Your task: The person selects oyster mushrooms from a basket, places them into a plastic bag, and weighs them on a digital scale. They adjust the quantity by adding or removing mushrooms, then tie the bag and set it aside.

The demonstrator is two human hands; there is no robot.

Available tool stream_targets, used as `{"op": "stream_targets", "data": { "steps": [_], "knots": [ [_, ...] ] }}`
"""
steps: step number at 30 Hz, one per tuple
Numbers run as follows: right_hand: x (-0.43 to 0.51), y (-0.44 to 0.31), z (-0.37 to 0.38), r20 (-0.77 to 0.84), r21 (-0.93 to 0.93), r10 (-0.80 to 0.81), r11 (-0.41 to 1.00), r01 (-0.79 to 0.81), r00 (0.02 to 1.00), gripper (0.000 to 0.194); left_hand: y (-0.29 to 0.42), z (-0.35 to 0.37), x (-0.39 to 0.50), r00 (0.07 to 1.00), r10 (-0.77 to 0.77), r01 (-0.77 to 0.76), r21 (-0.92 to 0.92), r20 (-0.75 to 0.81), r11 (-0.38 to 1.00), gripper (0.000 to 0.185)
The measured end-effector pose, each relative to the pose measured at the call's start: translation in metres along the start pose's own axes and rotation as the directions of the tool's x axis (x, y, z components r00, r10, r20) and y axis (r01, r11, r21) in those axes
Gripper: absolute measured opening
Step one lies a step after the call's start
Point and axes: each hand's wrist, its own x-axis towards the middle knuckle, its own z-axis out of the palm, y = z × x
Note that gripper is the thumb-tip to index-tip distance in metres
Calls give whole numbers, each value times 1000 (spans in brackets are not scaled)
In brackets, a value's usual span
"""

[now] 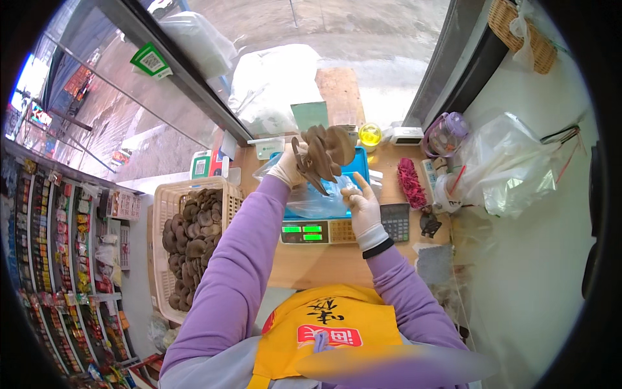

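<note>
My left hand [285, 169], in a pale glove, grips a cluster of brown oyster mushrooms [324, 151] above the scale. Below the cluster, a clear plastic bag [318, 203] lies over the scale's blue tray [360, 160]. My right hand [365, 210], gloved too, has its curled fingers on the bag's edge, the index finger pointing up. At the front of the digital scale [342, 231] the green displays are lit. To the left stands a cream plastic crate [160, 214] of more oyster mushrooms [194, 243].
Right of the scale are a calculator [395, 222], a fuzzy pink-red item [411, 183] and a hanging clear plastic bag [510, 165]. A yellow-lidded jar [370, 134] stands behind. Payment-code stands [200, 164] are at the back left. Packed shelves [63, 262] line the far left.
</note>
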Motion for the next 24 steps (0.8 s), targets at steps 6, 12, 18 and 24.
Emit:
{"op": "stream_targets", "data": {
  "steps": [6, 12, 18, 24],
  "knots": [
    [5, -17, -8, 70, 507, 187, 839, -197, 980, 60, -26, -15, 6, 999, -34, 34, 173, -1, 984, 38],
    [10, -28, -6, 40, 324, 111, 939, -118, 993, 66, -27, 4, -12, 989, -139, 135, -90, -44, 987, 28],
    [11, -39, -6, 32, -281, -83, 956, 89, 996, 73, 2, 26, -12, 891, -427, 409, -134, -157, 903, 28],
    [9, -42, -5, 159, -346, -63, 931, 115, 985, 70, 6, 27, -9, 791, -578, 601, 75, -200, 796, 25]
  ]
}}
